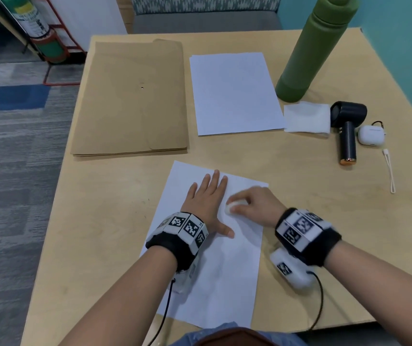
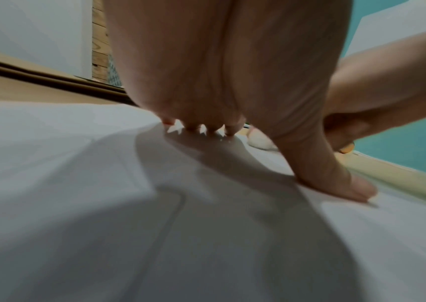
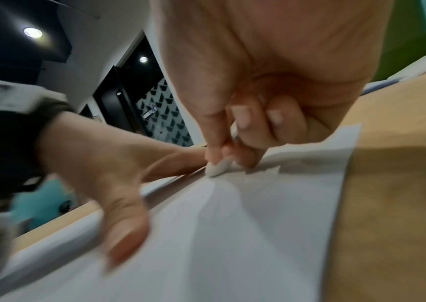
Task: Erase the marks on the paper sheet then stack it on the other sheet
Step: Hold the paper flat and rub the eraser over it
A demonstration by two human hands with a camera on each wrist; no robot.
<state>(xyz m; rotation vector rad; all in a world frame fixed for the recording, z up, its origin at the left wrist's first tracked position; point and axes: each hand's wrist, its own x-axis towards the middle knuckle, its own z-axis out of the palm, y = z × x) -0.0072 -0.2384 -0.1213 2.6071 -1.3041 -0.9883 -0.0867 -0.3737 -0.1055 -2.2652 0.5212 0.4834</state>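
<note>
Surface of the table [image 1: 95, 221] is pale, smooth wood laminate with a faint grain. At far left, off the table, a green cylinder [image 1: 37, 26] stands in a red metal frame; its label is too blurred to read. On the table's left portion lies a flat brown kraft envelope [image 1: 130, 96] with a rounded flap and a small dark fastener hole. Just right of it, lying flat, is the other sheet [image 1: 235, 93], plain white and rectangular. Nearer the person, the paper sheet [image 1: 215, 270] lies flat and slightly skewed on the table; it is white and matte, and any marks on it are too faint to make out. The left hand [image 1: 207, 203] rests palm-down on this sheet, fingers straight and spread, thumb out to the side, pressing the paper. Immediately right, the right hand [image 1: 255, 203] pinches a small white rounded eraser [image 1: 230, 208] between thumb and curled fingers, its tip touching the sheet. Both wrists carry black bands with square black-and-white coded markers. Further right stand a matte green cylindrical bottle [image 1: 317, 51], a folded white tissue [image 1: 307, 117], a dark handheld fan [image 1: 347, 131] with an orange base, a glossy white earbud case [image 1: 371, 134] and a white cord loop [image 1: 389, 171].
</note>
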